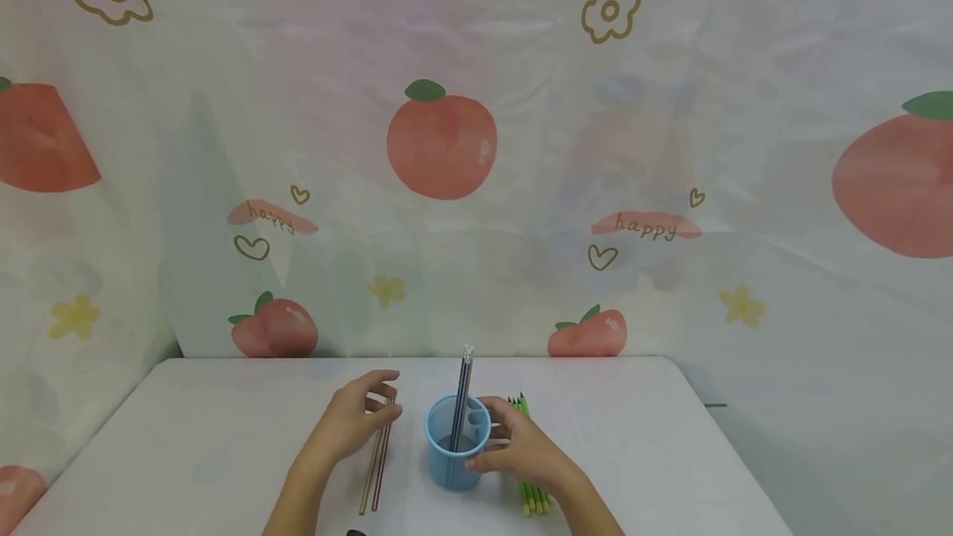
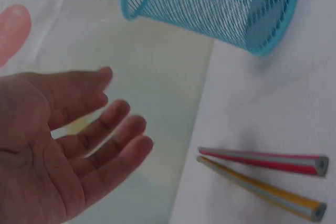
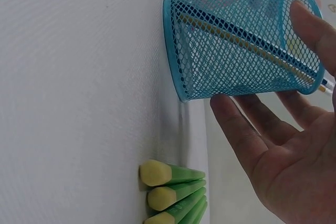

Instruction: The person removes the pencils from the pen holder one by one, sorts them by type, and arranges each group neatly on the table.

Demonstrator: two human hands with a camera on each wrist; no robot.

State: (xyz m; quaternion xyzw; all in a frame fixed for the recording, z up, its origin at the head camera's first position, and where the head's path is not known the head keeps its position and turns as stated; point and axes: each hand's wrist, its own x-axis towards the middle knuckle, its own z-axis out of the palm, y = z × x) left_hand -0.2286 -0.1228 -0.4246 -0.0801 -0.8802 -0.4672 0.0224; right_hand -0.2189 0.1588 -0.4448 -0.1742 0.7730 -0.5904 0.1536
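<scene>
A light blue mesh pencil cup [image 1: 451,471] stands upright on the white table, with several dark, white-ended pencils [image 1: 462,395] leaning inside. My right hand [image 1: 524,447] holds the cup from its right side; the right wrist view shows the thumb [image 3: 312,27] at the rim and fingers along the mesh. To the cup's left lie a red pencil [image 2: 273,161] and a yellow pencil [image 2: 262,187], side by side. Over their far ends hovers my left hand [image 1: 356,413], its fingers apart and nothing in them.
Several green pencils [image 1: 534,500] lie together right of the cup, partly under my right hand and wrist. A small dark object [image 1: 356,532] pokes in at the bottom edge. Behind the table [image 1: 633,428] hangs a fruit-patterned cloth [image 1: 514,271].
</scene>
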